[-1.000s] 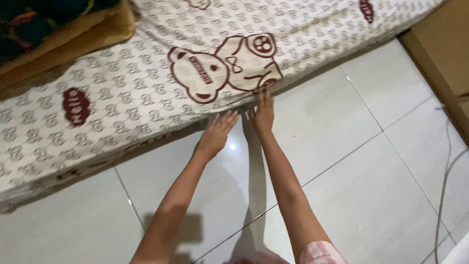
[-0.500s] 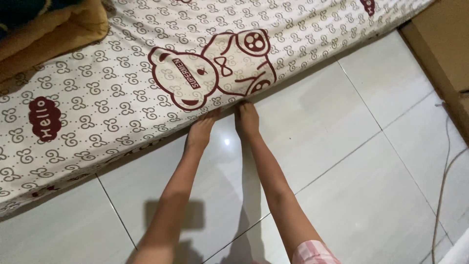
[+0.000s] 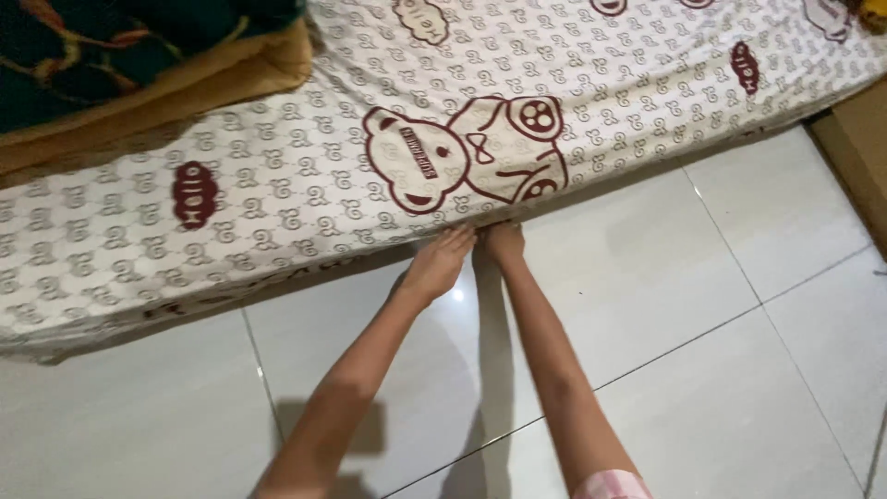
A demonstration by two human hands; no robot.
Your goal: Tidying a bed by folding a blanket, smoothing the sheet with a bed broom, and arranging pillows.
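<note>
1. Warm, fairly dim indoor light from overhead.
2. A small bright glare spot on the glossy floor tiles (image 3: 458,296) between the forearms.
3. Soft arm shadows fall near, lower left.
4. Slight blur throughout.

Your left hand (image 3: 436,263) and right hand (image 3: 504,242) sit side by side on the floor (image 3: 702,305), fingertips at the lower edge of the mattress (image 3: 305,185). A folded blanket (image 3: 148,65) lies on the mattress, far left.

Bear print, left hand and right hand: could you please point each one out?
bear print (image 3: 462,155), head view, on the bear's body.
left hand (image 3: 437,265), head view, back of hand.
right hand (image 3: 504,243), head view, back of hand.
</note>
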